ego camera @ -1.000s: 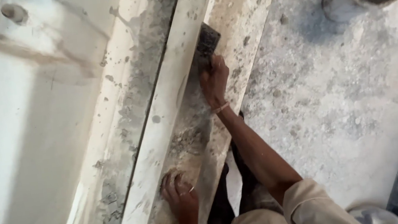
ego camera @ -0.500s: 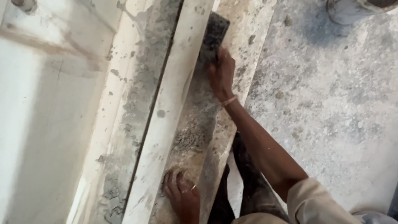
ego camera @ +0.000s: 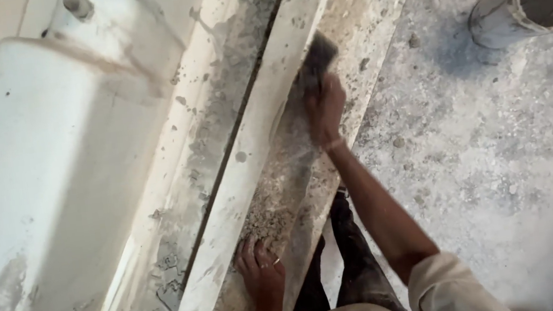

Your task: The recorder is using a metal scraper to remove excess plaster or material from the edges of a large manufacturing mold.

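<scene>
Since approx. 1 s ago the right hand (ego camera: 324, 109), fingers closed on a dark flat tool (ego camera: 315, 59), slid it further up the mortar-covered ledge (ego camera: 293, 174) w/ the white strip (ego camera: 254, 144) beside, while the left hand (ego camera: 260, 271) stays spread flat on the ledge lower down, holding nothing, so the scraping advances.

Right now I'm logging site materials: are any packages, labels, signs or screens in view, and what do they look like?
No labels, signs or screens in view.
Bucket: the only container, top right on the floor, round, mortar-smeared grey.
Right hand: holds a dark trowel, unlabelled.
Left hand: rests flat on the mortar strip.
</scene>
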